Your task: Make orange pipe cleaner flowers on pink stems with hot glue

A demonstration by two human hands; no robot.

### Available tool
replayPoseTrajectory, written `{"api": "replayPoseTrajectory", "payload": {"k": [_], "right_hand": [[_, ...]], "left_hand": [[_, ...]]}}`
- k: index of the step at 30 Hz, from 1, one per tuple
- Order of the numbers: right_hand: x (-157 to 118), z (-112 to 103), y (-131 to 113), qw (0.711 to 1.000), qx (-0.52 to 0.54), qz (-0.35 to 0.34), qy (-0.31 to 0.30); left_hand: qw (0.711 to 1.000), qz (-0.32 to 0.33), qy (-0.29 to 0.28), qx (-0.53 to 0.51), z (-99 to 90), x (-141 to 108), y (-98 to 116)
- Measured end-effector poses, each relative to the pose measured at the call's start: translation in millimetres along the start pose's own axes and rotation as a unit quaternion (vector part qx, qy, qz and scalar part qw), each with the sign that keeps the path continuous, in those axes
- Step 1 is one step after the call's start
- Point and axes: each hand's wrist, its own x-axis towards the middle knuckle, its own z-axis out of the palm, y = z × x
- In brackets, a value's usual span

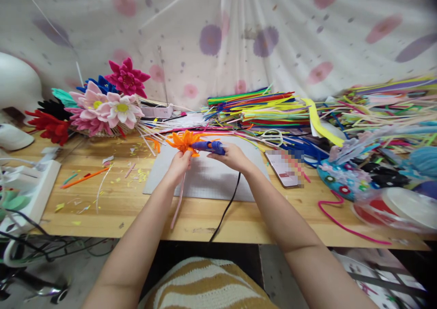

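My left hand (182,162) is closed around the base of an orange pipe-cleaner flower (185,140), and a pale pink stem hangs below the fist. My right hand (229,156) grips a blue hot glue gun (211,146), its black cord running down toward the table's front edge. The gun's nozzle end points left and meets the flower's right side; whether it touches the petals I cannot tell. Both hands are above a grey board (164,177) lying on the wooden table.
Finished flowers (105,104) stand in a bunch at the left. Pipe-cleaner bundles (252,108) line the back, with scissors (271,137) before them. A phone (283,168) lies right of the board. A power strip (44,186) is far left, a white-lidded tub (403,209) far right.
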Motion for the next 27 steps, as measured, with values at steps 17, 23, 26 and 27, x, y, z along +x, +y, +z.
{"api": "replayPoseTrajectory", "payload": {"k": [17, 23, 26, 27], "right_hand": [[0.1, 2.3, -2.1, 1.000, 0.005, -0.020, 0.022], [-0.9, 1.5, -3.6, 0.998, 0.028, -0.045, 0.030], [-0.2, 5.2, 1.4, 0.995, 0.093, -0.017, 0.025], [0.0, 6.6, 3.4, 0.992, 0.123, -0.002, 0.021]], "left_hand": [[0.999, 0.013, 0.001, 0.051, 0.0, -0.8, 0.3], [0.999, 0.005, -0.023, 0.042, -1.4, -2.5, 1.6], [0.999, -0.006, -0.043, 0.013, -2.0, -4.1, 3.0], [0.999, -0.009, -0.050, 0.003, -2.0, -4.6, 3.4]]}}
